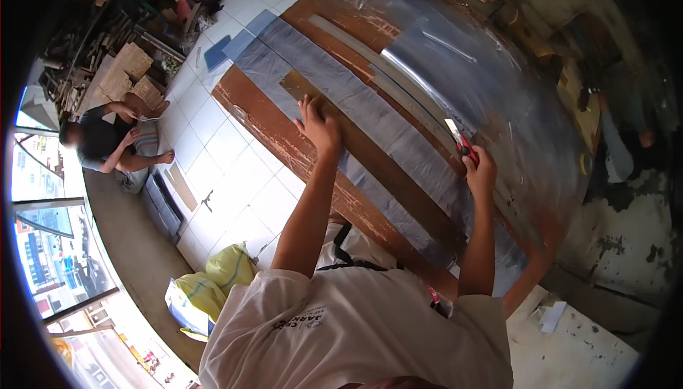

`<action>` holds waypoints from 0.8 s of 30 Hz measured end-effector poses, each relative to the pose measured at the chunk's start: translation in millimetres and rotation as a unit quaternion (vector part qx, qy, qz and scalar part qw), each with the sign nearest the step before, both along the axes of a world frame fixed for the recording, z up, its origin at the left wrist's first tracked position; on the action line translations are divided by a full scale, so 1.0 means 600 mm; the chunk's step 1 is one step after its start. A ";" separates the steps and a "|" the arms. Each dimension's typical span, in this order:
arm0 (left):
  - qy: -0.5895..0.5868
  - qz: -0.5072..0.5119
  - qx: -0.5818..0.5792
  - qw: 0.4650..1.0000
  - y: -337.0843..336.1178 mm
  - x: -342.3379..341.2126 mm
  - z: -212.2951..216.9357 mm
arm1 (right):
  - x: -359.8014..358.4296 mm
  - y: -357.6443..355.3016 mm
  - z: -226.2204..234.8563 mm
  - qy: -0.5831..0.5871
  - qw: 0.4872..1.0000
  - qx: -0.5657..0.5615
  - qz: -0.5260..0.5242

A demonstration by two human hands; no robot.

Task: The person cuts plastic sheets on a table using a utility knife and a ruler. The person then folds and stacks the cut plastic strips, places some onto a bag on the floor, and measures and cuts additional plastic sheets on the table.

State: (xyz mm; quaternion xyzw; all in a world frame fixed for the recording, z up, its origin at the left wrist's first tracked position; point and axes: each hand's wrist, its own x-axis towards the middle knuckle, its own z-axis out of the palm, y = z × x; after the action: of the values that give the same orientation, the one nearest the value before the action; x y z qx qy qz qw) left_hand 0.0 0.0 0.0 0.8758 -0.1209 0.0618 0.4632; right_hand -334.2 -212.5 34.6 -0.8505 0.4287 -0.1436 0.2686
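Note:
My left hand point(319, 127) lies with its fingers spread on a long brown straightedge point(384, 158), pressing near its far end. Under the straightedge is a bluish-grey sheet point(334, 69), stretched lengthwise over a worn brown wooden table point(249, 108). In my right hand point(482, 171) is a red utility knife point(464, 145), its pale blade end pointing away from me. The knife is over the right part of the table, to the right of the straightedge. Whether its blade touches anything I cannot tell.
Clear plastic sheeting point(455, 54) covers the table's right side, beside a grey metal strip point(356, 40). At left a person point(114, 133) sits near piled wood scraps point(117, 69). A yellow-green sack point(213, 282) rests on the floor at lower left.

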 end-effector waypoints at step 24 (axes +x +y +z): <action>0.101 0.060 0.120 0.986 0.147 0.697 0.002 | 0.115 0.254 0.118 0.131 0.984 0.049 0.114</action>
State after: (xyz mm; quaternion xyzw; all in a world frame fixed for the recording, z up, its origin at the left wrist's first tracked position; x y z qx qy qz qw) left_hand 418.2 88.0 1.3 0.9324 -0.0269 -0.0144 0.3602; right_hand -265.5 -60.2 105.3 -0.8912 0.3671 0.0217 0.2657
